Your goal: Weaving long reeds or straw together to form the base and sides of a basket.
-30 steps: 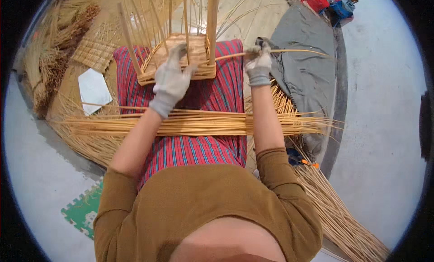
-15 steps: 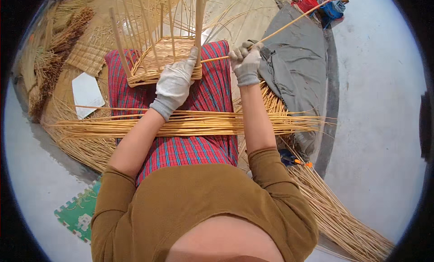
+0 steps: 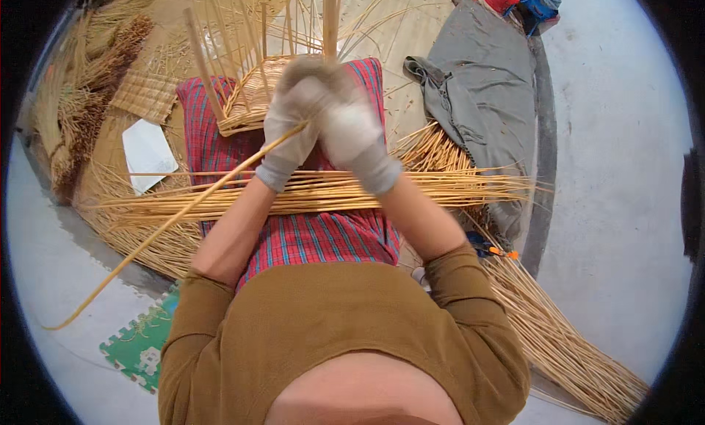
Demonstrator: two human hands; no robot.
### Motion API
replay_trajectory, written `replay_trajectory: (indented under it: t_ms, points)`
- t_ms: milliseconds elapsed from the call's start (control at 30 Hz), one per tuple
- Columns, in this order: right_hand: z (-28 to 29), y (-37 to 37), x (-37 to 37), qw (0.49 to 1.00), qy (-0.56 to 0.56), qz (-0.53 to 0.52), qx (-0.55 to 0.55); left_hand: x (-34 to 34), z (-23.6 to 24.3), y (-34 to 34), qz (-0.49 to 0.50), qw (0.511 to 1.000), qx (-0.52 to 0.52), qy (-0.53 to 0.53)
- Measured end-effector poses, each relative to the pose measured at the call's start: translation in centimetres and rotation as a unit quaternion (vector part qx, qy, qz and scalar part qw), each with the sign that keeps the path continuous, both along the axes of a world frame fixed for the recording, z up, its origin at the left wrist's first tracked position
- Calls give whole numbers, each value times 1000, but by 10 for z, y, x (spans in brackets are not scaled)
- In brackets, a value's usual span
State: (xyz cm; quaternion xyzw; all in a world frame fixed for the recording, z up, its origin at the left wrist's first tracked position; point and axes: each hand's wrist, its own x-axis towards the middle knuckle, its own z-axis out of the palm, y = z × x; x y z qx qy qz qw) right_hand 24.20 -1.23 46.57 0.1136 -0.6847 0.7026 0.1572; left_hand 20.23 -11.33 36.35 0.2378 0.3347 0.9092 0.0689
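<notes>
A partly woven wicker basket [image 3: 257, 95] with tall upright stakes rests on the red plaid cloth [image 3: 290, 241] over my lap. My left hand [image 3: 288, 124] and my right hand [image 3: 351, 131], both in white and grey work gloves, meet at the basket's near right corner and hide it. Out from between them runs a long wicker rod [image 3: 176, 216], slanting down to the left over my left forearm. My right hand seems closed on the rod, though motion smears its fingers. The left fingers are blurred too, so their grip does not show.
A bundle of rods [image 3: 330, 194] lies across my lap. More rods [image 3: 558, 344] spread at lower right, near an orange-handled tool [image 3: 503, 254]. Grey cloth [image 3: 485, 80] lies at right. Dried stalks [image 3: 88, 95], a white sheet [image 3: 147, 155] and a green foam mat [image 3: 143, 344] are at left.
My right hand has moved left from beside the basket to meet my left hand. The rod has swung from the upper right to the lower left.
</notes>
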Motion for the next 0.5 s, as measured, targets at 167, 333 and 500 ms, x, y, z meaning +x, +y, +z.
replay_trajectory:
  t_ms: [167,333,500]
  points:
    - [-50,86,-60,934,-261,21,244,-26,18,-45,98,976,-105,-165]
    - [-27,77,-74,859,-253,32,444,-56,44,-59,121,897,-418,-77]
    - [-66,58,-69,885,-199,-146,396,-114,117,7,168,797,-571,107]
